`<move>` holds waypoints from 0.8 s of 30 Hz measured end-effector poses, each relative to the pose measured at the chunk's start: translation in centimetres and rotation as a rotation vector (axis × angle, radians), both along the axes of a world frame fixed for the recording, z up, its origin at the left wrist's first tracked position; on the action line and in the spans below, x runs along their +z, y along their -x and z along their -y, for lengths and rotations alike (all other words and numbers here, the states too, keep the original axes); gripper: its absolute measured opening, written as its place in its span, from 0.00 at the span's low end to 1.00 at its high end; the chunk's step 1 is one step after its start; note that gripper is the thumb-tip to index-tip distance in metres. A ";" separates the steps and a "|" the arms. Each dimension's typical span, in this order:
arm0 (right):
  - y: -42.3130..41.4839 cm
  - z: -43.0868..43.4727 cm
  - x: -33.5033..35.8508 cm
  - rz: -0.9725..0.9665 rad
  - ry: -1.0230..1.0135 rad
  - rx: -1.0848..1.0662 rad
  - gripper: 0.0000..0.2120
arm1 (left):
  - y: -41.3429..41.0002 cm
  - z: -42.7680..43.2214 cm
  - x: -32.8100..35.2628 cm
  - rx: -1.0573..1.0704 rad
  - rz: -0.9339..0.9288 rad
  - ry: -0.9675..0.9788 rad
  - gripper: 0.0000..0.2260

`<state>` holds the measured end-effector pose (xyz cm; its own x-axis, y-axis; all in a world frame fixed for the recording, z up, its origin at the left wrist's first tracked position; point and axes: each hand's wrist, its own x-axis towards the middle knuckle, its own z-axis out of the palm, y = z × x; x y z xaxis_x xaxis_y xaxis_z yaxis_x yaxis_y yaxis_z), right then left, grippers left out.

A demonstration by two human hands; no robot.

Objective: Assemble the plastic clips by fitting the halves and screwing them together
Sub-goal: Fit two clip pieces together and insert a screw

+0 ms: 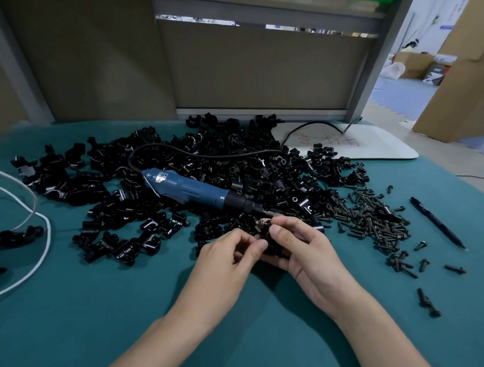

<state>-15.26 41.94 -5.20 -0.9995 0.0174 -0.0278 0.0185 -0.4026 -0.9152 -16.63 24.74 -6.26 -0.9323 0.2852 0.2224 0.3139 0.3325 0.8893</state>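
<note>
Clip (272, 246) in black plastic sits between both hands on my feed, just in front of the tip of the blue screwdriver (190, 187) and over the teal cloth (88, 315). The left hand (225, 257) pinches the clip's near-left edge between thumb and forefinger, with the other fingers curled in. The right hand (308, 252) wraps it from the other side, thumb pressed on top and fingers curled underneath. A small metal bit (262, 222) shows at the clip's top edge; I cannot tell what it is.

The screwdriver lies on its side across a big pile of clip parts (231, 160), tip toward the hands, and its black cable (203, 153) loops away behind it. Right of the screwdriver's tip lies a heap of screws (373, 215), with loose ones scattered nearer me and a black pen (438, 223) beyond those. Far to the left of the screwdriver a white cord (36, 228) curls over the cloth. Behind the pile, past the screwdriver's cable, a white board (363, 144) lies flat.
</note>
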 end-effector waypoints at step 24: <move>0.0 0.0 -0.1 -0.005 0.006 0.005 0.06 | -0.1 0.2 -0.2 -0.014 -0.031 0.035 0.08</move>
<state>-15.29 41.99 -5.26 -0.9997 0.0125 -0.0230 0.0159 -0.4084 -0.9127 -16.57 24.52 -6.46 -0.9211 0.3063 0.2405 0.3456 0.3584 0.8672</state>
